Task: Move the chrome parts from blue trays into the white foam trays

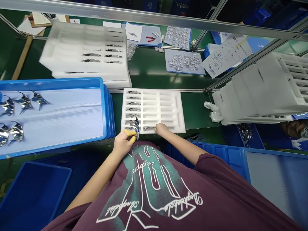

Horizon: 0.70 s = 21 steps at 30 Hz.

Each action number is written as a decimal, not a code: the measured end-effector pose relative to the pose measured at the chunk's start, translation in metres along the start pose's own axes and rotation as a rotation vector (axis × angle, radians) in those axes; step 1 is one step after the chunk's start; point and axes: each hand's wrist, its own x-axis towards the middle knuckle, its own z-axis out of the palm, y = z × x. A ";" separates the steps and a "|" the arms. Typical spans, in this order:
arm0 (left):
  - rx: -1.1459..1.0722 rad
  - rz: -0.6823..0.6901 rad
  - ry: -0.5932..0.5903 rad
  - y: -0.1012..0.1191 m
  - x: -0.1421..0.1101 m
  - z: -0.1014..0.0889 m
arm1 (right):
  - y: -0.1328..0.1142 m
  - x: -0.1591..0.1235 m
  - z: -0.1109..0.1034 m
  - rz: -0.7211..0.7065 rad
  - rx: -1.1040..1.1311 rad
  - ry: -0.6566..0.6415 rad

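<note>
My left hand [124, 142], with yellow finger cots on its fingertips, pinches a shiny chrome curved part [136, 125] above the near-left corner of the white foam tray [170, 110]. My right hand [161, 129] is closed at the tray's near edge. Its fingertips meet the right end of a thin chrome piece [149, 128] lying in a slot of the middle column; the tips themselves are hard to see. Several chrome pieces [133, 103] fill the slots of the left column.
To the left, a blue bin [104, 109] holds several winged chrome parts [24, 101]. Foam trays [72, 48] are stacked behind it, and more foam trays [252, 88] stand at right. A metal frame bar [154, 20] crosses above the bench. Blue bins [276, 160] sit at lower right.
</note>
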 end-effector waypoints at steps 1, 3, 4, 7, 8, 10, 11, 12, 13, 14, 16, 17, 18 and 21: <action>0.002 0.005 -0.003 0.000 0.000 0.001 | -0.001 0.000 0.001 0.016 0.007 -0.007; 0.011 0.002 -0.011 0.000 0.000 0.001 | -0.001 -0.001 0.002 0.036 0.035 -0.024; 0.017 -0.005 -0.016 0.000 0.000 0.001 | 0.000 -0.002 0.002 0.035 0.055 -0.030; 0.026 -0.024 -0.028 0.000 0.001 0.000 | 0.005 -0.005 0.004 0.010 0.103 -0.013; 0.027 -0.029 -0.027 0.000 0.001 -0.001 | 0.007 -0.006 0.005 0.007 0.104 -0.002; 0.033 -0.031 -0.026 0.001 0.001 -0.001 | 0.010 -0.007 0.007 0.009 0.080 0.016; 0.035 -0.031 -0.024 0.001 0.002 -0.002 | 0.012 -0.007 0.008 0.005 0.062 0.022; 0.037 -0.029 -0.021 0.001 0.002 -0.002 | 0.013 -0.007 0.009 -0.006 0.045 0.026; 0.038 -0.025 -0.018 0.001 0.003 -0.002 | 0.013 -0.007 0.010 -0.021 0.032 0.028; 0.038 -0.020 -0.017 0.001 0.003 -0.002 | 0.014 -0.006 0.010 -0.036 0.022 0.028; 0.038 -0.009 -0.016 0.001 0.004 -0.002 | 0.013 -0.005 0.011 -0.056 0.010 0.021; 0.038 -0.004 -0.020 0.001 0.004 -0.001 | 0.013 -0.005 0.012 -0.055 0.007 0.016; 0.038 0.000 -0.021 0.001 0.004 -0.001 | 0.012 -0.004 0.012 -0.049 0.008 0.013; 0.034 0.026 -0.022 0.000 0.003 0.001 | 0.010 -0.003 0.010 -0.010 0.036 0.011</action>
